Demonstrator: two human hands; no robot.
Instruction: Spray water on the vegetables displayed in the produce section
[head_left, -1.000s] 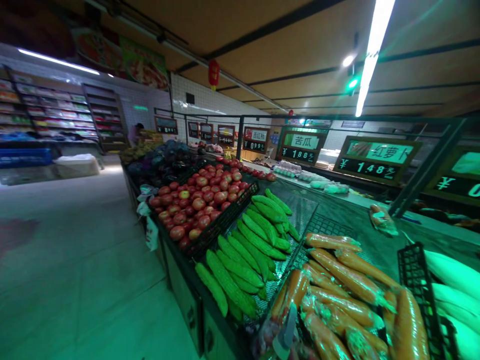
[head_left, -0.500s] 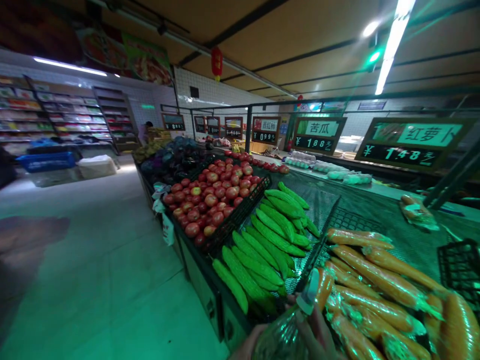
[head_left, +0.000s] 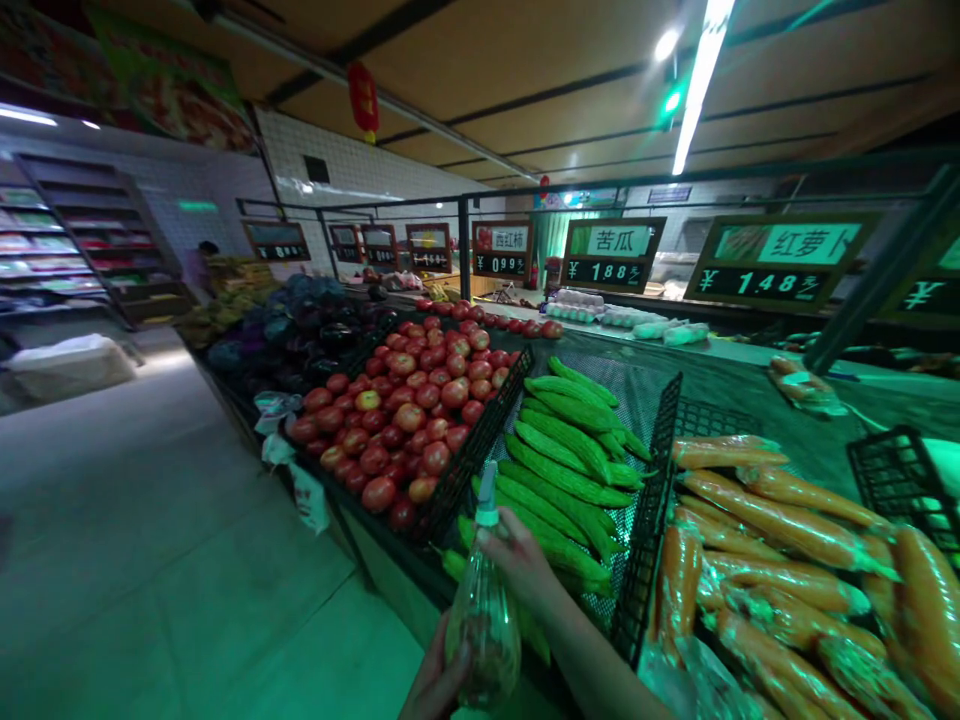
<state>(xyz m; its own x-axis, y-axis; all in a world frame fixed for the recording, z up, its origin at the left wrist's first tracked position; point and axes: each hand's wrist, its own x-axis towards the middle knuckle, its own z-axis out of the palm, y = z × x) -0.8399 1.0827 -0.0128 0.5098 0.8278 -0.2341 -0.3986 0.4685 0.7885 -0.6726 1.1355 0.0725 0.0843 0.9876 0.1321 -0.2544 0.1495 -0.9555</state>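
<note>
Clear bottle [head_left: 484,622] at six o'clock on my feed; left to right, I see tomatoes [head_left: 409,417] at its eleven o'clock, left hand [head_left: 441,670] clamped on its lower body, right hand [head_left: 519,558] clamped near its neck, green gourds [head_left: 564,478] toward one, wrapped carrots [head_left: 776,576] at three.

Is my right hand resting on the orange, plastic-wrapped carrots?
No, the right hand is at the narrow neck of the clear plastic package, left of the orange, plastic-wrapped carrots.
</note>
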